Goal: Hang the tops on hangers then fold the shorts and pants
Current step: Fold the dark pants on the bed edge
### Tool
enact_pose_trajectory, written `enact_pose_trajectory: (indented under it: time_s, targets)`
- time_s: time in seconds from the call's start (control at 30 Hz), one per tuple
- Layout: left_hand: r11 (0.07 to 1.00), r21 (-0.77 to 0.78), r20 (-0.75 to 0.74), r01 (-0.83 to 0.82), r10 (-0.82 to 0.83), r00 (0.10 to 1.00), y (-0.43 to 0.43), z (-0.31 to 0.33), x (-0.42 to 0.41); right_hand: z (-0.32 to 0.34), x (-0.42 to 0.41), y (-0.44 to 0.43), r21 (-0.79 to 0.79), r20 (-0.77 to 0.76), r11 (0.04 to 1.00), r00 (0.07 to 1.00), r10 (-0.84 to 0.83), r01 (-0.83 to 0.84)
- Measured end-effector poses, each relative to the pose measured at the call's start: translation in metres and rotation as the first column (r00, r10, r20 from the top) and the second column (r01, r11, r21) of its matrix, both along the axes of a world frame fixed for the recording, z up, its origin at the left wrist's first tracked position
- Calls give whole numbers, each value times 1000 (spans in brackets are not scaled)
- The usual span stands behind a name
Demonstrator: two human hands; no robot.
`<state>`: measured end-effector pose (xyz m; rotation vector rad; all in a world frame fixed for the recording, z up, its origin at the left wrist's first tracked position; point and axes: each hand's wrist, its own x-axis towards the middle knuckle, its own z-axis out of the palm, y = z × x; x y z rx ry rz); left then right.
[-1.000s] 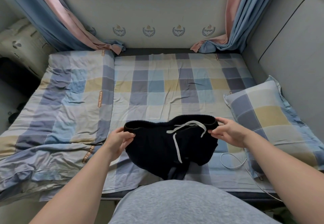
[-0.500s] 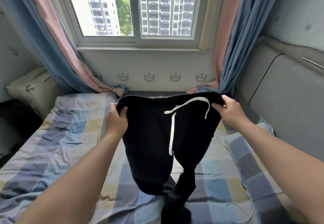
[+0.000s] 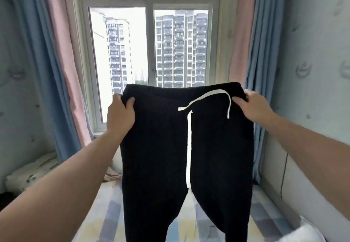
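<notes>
Black pants [image 3: 159,156] with a white drawstring [image 3: 189,147] hang in front of me, held up by the waistband at chest height. My left hand [image 3: 120,114] grips the waistband's left end. My right hand [image 3: 253,107] grips its right end. The waistband is stretched flat between them. Both legs drop straight down and leave the frame at the bottom, above the checked bed [image 3: 106,215].
A window [image 3: 149,48] with pink and blue curtains [image 3: 56,71] faces me. A cushion [image 3: 28,175] lies low at the left. The padded headboard [image 3: 303,185] and a pillow corner [image 3: 303,234] are at the right.
Both hands have lifted the pants higher off the bed, so the legs now hang free. My view has tilted up toward the window.
</notes>
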<state>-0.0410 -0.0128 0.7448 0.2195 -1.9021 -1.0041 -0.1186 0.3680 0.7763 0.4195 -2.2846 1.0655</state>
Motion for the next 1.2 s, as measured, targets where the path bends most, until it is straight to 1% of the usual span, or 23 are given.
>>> enact_pose_trajectory:
  time_s: [0.07,0.13,0.2,0.3,0.37,0.43,0.47,0.53,0.67,0.8,0.87,0.93,1.0,1.1,1.2]
  targets:
    - [999,35,0,-8,8,1000,2,30,1,28,1,-4,-31,-12,999,1000,-9,8]
    - [993,114,28,11,-14,999,4,57,2,52,4,-10,-70,4,997,1000,-15,15]
    - [970,235,53,55,-69,996,7,81,4,73,8,-19,-130,41,991,999,-1,7]
    - [885,443,47,144,-183,982,16,112,9,101,17,-34,-247,109,969,994,25,3]
    - [820,535,22,203,-254,967,25,130,14,116,24,-46,-350,165,936,981,101,-38]
    - [785,561,-10,263,-311,950,36,147,18,132,33,-58,-459,198,881,954,224,-112]
    - [775,558,-27,296,-340,940,42,154,20,140,37,-65,-489,206,860,939,276,-145]
    - [762,533,-54,368,-403,914,55,168,23,154,46,-77,-496,201,843,916,347,-210]
    - [737,449,-60,505,-539,840,81,191,34,176,63,-99,-436,143,853,913,381,-288]
    - [702,382,-65,601,-628,775,100,203,46,191,79,-113,-395,71,835,893,444,-384]
    - [680,335,-50,652,-679,733,105,205,52,195,88,-117,-347,25,832,883,469,-433]
    - [672,287,-39,683,-704,709,107,206,58,199,94,-118,-293,-14,834,874,485,-467]
    - [640,261,-30,723,-743,668,105,204,64,202,101,-118,-245,-20,838,867,498,-487]
    - [578,185,19,795,-811,585,102,199,70,209,107,-116,-185,5,867,882,471,-462]
    - [555,67,70,829,-831,551,103,193,73,213,110,-120,-96,-33,910,916,401,-402]
